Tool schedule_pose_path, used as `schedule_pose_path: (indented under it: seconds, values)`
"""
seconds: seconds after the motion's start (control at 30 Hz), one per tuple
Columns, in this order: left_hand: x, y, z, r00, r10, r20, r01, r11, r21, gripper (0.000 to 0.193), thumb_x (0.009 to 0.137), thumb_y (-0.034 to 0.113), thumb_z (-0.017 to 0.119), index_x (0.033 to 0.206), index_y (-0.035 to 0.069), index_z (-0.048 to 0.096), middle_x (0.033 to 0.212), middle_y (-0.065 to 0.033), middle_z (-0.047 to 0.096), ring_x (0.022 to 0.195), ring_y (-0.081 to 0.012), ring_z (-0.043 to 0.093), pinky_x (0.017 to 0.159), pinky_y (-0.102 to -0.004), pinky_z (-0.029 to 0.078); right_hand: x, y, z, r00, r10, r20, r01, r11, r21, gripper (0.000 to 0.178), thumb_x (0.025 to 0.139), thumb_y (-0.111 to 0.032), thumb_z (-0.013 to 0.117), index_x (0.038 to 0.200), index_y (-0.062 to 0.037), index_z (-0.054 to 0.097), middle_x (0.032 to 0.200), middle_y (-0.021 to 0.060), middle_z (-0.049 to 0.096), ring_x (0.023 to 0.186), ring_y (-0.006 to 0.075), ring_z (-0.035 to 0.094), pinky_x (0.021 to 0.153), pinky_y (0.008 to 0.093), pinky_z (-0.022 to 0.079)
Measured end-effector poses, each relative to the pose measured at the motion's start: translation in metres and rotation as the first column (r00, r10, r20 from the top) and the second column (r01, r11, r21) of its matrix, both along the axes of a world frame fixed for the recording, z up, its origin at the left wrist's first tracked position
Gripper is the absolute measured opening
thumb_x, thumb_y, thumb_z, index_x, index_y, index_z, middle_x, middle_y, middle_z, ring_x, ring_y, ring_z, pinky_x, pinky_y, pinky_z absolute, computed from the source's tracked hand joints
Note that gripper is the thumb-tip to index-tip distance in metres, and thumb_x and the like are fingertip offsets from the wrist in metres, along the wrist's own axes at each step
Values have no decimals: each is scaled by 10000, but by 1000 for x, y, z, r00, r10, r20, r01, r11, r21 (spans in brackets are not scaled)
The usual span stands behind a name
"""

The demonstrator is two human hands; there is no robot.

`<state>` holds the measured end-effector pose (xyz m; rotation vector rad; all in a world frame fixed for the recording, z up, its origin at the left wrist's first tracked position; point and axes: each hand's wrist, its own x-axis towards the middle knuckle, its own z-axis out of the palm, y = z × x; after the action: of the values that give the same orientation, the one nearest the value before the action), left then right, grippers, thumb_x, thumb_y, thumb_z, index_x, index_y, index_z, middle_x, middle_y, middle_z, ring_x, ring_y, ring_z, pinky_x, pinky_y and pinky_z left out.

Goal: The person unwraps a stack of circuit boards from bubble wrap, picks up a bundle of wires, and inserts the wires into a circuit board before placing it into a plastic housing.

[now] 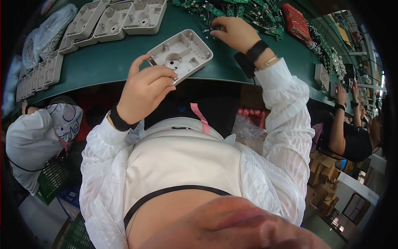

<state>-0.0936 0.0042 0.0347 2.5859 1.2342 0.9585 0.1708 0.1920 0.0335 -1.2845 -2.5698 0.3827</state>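
My left hand (145, 87) grips a light grey plastic housing (192, 52) by its near left side, thumb and fingers around the wall. The housing lies tilted at the table's front edge, its hollow side up, showing inner ribs, posts and a round recess. My right hand (237, 34) is closed in a pinch low over the table, just beyond the housing's far right corner. Whatever its fingertips hold is too small to make out. Tiny dark and pale parts (206, 30) lie beside those fingertips, and a heap of green circuit boards (265, 18) spreads behind them.
Similar grey housings (143, 18) stand in rows at the far left of the green table (99, 62), near clear plastic bags (47, 35). A red bubble-wrap bundle (296, 23) lies far right. Co-workers sit at the left (37, 128) and right (352, 133).
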Motion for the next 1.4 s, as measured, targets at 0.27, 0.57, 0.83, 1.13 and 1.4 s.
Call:
schedule_pose_path:
  seconds: [0.27,0.57,0.83,1.13,1.4]
  values:
    - [-12,1,-14,1000,1,19,-1,1000,24,120,774,78,783,846,82,687,1005,12,701,973,-188,668,1096,-521,366,37,-21,12,805,-255,-536,89,944,-317,233,948,-143,600,1097,-3,711,916,65,737,670,106,577,628,251,484]
    - [-25,12,-28,998,-61,0,61,998,22,178,773,78,790,895,65,661,1114,-36,693,1139,-253,631,1098,-537,372,68,-115,-18,111,-778,-619,-126,607,-785,215,992,-136,590,1167,-25,647,1036,43,702,770,107,578,677,249,463]
    - [-24,14,-39,986,73,148,-63,996,-69,559,733,146,841,1236,88,605,1350,-161,555,1304,-389,480,1116,-495,357,49,-102,-32,-248,-857,-451,-798,445,-407,114,1008,-87,560,1090,-40,625,1050,51,667,853,138,585,739,255,466]
    - [-23,25,-53,961,217,171,-163,946,-280,1077,659,286,916,1518,49,312,1398,-237,508,1316,-443,450,1122,-500,344,69,-36,-48,-458,-720,-521,-687,659,-307,102,1004,-49,561,1069,-36,638,1039,72,671,896,156,624,747,255,509]
    - [-26,31,-60,969,229,92,-208,959,-191,1109,659,316,920,1535,55,291,1415,-204,515,1313,-429,465,1135,-485,336,63,-56,-68,-364,-485,-796,-447,840,-307,90,992,-20,575,1042,-24,650,1088,103,690,1023,215,658,851,300,558]
